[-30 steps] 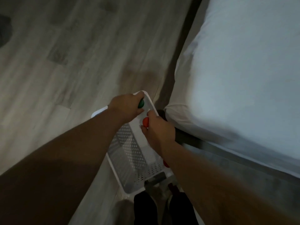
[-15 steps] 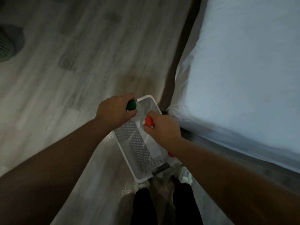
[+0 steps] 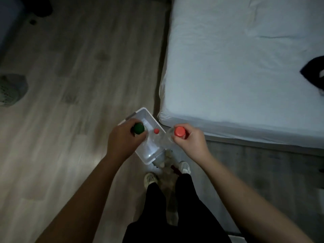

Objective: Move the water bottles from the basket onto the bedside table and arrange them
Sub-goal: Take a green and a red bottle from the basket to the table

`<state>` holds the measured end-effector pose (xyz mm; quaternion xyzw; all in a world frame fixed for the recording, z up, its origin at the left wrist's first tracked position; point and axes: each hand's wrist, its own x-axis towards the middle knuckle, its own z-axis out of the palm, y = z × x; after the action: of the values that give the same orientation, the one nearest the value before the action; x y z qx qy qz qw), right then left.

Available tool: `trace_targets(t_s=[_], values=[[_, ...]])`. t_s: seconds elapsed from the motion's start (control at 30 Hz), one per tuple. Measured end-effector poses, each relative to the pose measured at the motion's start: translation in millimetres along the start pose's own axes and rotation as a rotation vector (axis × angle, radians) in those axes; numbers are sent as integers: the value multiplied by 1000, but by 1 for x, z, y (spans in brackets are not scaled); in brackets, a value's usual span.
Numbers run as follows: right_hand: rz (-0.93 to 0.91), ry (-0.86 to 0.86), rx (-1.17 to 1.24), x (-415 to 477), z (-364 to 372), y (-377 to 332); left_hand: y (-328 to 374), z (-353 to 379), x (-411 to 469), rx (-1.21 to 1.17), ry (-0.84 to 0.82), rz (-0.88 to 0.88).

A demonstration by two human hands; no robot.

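Head view: left hand clamped on green-cap bottle over basket, right hand on red-cap bottle at its rim; likely thin, slick, crushable plastic, so best held at stiff neck.

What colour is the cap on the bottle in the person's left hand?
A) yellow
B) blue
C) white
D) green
D: the left hand grips the green-capped bottle by its top, just above the basket.
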<state>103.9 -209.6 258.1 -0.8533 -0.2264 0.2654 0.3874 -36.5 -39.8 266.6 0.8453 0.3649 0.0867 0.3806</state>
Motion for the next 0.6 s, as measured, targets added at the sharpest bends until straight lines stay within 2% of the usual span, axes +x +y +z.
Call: trace_targets(t_s=[0.3,0.43,0.6], values=[[125,172,26,-81,-55,46,59,41,-58,-17,-231,152],[154,302,101,-113,-86,68,86,64,-77,-54,-273,261],[175,410,127,-149,-132,100,120,99,-99,32,-349,337]])
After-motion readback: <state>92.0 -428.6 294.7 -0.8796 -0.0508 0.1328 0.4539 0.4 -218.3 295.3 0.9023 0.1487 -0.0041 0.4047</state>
